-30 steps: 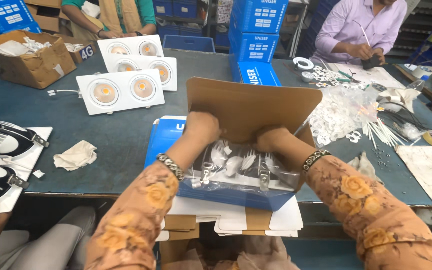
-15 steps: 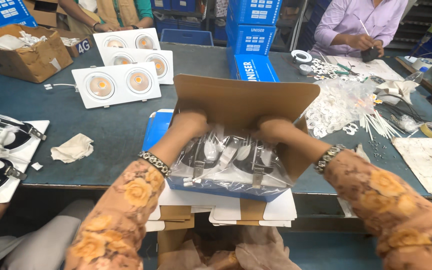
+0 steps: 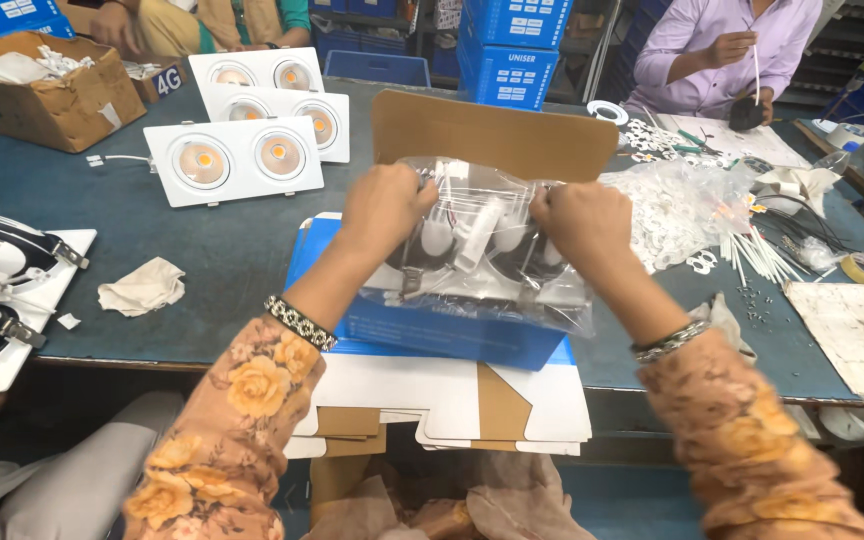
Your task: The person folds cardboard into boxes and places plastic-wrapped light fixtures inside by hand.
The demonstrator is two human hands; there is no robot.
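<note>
A clear plastic bag (image 3: 472, 255) with a light fitting inside is held up by both hands above an open blue carton (image 3: 432, 330). The left hand (image 3: 384, 205) is closed on the upper left edge of the bag, and the right hand (image 3: 580, 220) is closed on the upper right edge. The lower part of the bag hangs in front of the carton's near wall; it cannot be told if it touches the wall. Behind the bag, the brown cardboard flap (image 3: 492, 130) of the carton is seen standing upright. Under the carton, at the near edge of the table (image 3: 212, 260), a stack of flat white and brown cardboard sheets (image 3: 452, 400) is placed.

To the left of the carton, a crumpled cloth (image 3: 142, 287) is lying on the table. Farther left and far, three white double downlight fittings (image 3: 242, 150) are laid face up, one behind the other. A brown box with white scraps (image 3: 37, 85) is found at the far left corner. To the right of the bag, a heap of small white plastic parts (image 3: 682, 205) and a bundle of white sticks (image 3: 752, 255) are spread. At the far right, another person in a lilac shirt (image 3: 712, 40) is seated, with a thin white stick held in one hand.
</note>
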